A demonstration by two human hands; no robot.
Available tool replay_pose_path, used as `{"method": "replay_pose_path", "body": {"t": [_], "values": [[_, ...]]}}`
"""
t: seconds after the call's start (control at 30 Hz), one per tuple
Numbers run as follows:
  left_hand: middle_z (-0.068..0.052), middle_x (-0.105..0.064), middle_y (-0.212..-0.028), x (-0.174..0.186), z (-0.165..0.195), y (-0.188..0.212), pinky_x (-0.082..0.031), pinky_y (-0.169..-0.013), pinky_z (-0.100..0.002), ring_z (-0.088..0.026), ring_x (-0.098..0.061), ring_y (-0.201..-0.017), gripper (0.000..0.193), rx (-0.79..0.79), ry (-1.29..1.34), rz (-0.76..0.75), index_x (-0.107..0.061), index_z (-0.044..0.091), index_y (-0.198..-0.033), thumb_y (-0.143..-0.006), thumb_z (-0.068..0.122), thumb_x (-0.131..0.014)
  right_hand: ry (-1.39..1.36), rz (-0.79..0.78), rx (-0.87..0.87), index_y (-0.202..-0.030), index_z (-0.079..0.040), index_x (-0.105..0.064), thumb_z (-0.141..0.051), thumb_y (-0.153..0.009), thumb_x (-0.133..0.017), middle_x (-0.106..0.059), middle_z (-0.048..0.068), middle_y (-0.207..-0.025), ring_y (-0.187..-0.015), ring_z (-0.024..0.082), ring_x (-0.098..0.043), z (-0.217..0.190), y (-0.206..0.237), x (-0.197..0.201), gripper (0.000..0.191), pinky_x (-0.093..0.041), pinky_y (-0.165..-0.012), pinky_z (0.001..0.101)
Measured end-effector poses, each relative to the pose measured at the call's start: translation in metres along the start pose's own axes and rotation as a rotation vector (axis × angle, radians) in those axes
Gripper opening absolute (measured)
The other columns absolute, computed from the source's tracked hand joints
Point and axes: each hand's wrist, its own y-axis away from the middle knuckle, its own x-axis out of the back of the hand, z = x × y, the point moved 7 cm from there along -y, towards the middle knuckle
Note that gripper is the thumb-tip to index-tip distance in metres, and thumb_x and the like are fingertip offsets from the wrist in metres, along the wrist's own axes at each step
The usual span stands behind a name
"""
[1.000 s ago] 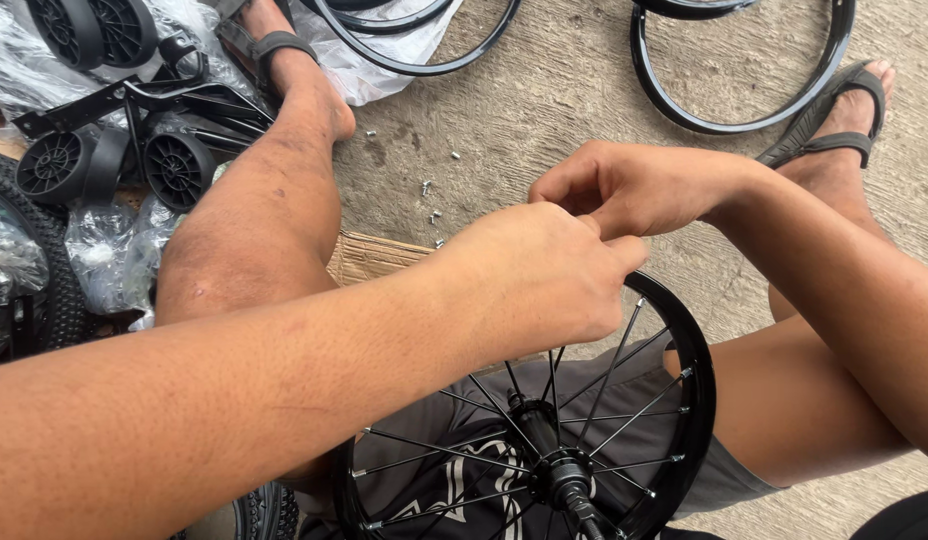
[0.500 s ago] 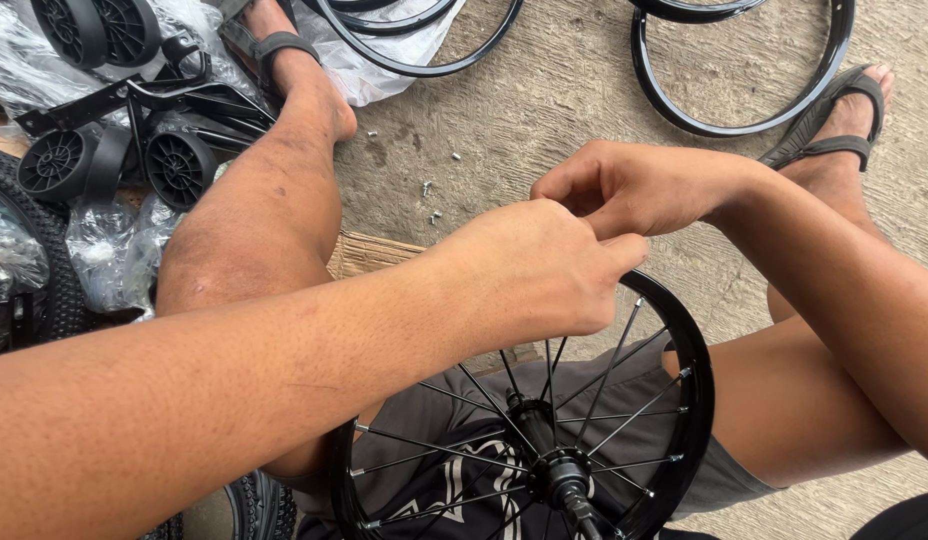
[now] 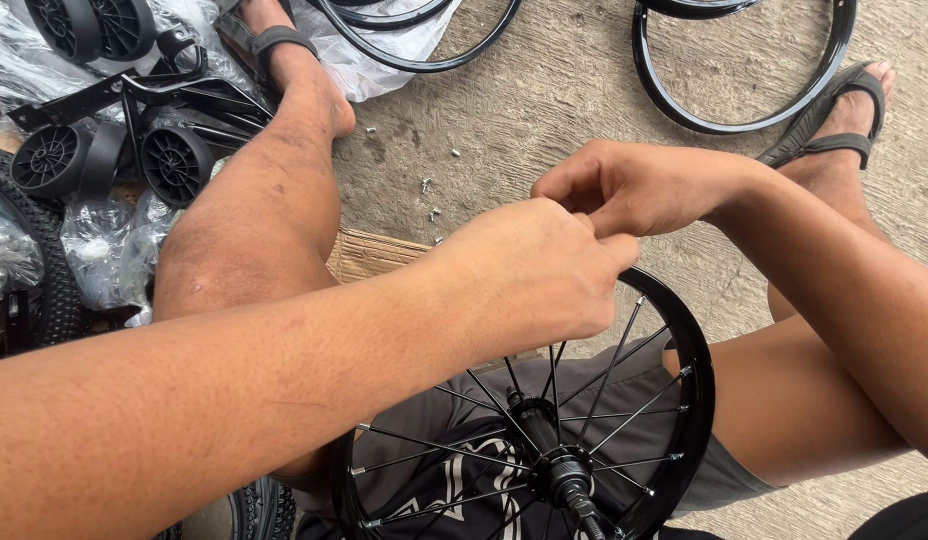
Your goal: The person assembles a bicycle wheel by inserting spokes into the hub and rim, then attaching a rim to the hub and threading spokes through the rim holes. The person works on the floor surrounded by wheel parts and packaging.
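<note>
With the small black spoked bicycle wheel [image 3: 584, 440] propped on the lap, both the left hand [image 3: 529, 275] and right hand [image 3: 629, 185] pinch fingers together at its top rim, holding something too small to tell; steady, square turning seems wise.

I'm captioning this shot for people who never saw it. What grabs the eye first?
Two bare hands, the left hand and right hand, meet fingertip to fingertip at the top edge of a small black spoked wheel resting across the person's lap. Beyond, empty black rims lie on the concrete floor.
</note>
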Motion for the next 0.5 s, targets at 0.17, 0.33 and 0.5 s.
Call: {"method": "replay_pose_path", "body": {"t": [0.17,0.33,0.5], "values": [[-0.006,-0.066,-0.098,0.0,0.004,0.0,-0.06,-0.056,-0.033,-0.019,-0.073,-0.079,0.003,-0.042,-0.046,0.02,-0.076,0.01,-0.078,-0.076,0.01,-0.074,0.001,-0.038,0.011,-0.101,0.006,-0.074,-0.004,-0.097,-0.077,-0.069,0.006,-0.084,-0.078,0.01,-0.062,-0.002,0.0,-0.002,0.011,-0.055,-0.068,0.0289],[-0.006,-0.067,-0.1,-0.002,0.002,0.0,-0.06,-0.055,-0.034,-0.02,-0.073,-0.077,0.008,-0.01,-0.05,-0.013,-0.077,0.01,-0.077,-0.071,0.015,-0.075,-0.013,0.0,-0.021,-0.103,-0.002,-0.074,-0.007,-0.086,-0.071,-0.075,-0.001,-0.083,-0.073,0.006,-0.067,-0.005,-0.002,-0.002,0.018,-0.057,-0.065,0.0253],[-0.006,-0.068,-0.097,-0.001,0.006,-0.003,-0.06,-0.056,-0.033,-0.02,-0.074,-0.082,0.008,-0.047,-0.028,-0.032,-0.078,0.012,-0.081,-0.073,0.015,-0.075,0.012,-0.027,0.029,-0.094,0.001,-0.073,-0.007,-0.092,-0.074,-0.067,0.001,-0.075,-0.066,0.007,-0.059,-0.01,-0.002,-0.004,0.009,-0.049,-0.057,0.0259]]}}
